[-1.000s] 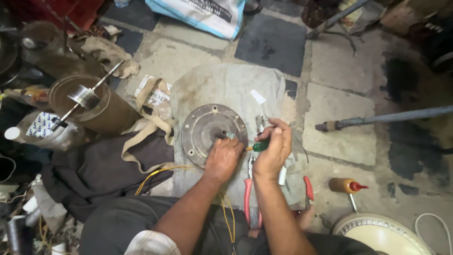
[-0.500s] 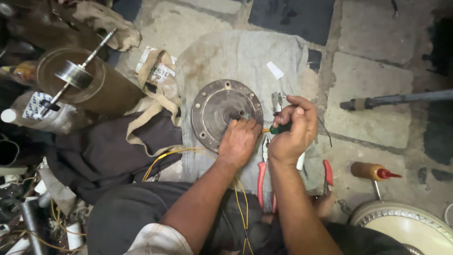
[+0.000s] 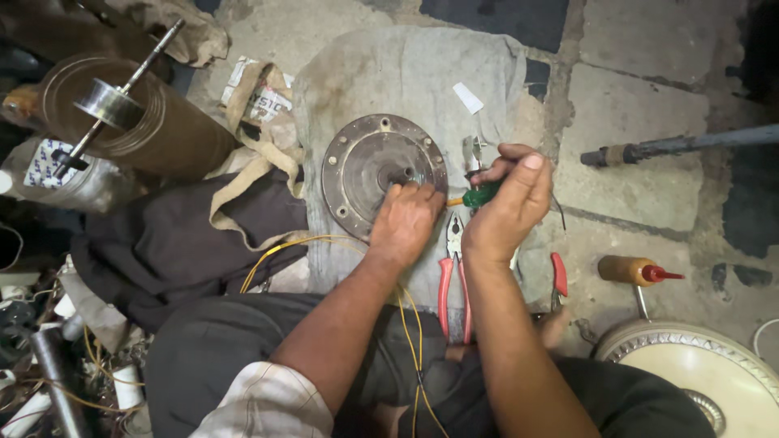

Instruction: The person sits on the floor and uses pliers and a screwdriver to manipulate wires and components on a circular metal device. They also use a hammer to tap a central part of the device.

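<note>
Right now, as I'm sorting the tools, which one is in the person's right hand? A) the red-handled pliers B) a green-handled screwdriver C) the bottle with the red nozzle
B: the right hand grips the green-handled screwdriver, its tip toward the round metal cover; the red-handled pliers lie on the cloth.

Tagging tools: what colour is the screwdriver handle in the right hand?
Green, with an orange collar, on the screwdriver in the right hand; head view.

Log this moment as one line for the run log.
left hand: on round metal plate | right hand: holds green-handled screwdriver | red pliers: on cloth
</note>
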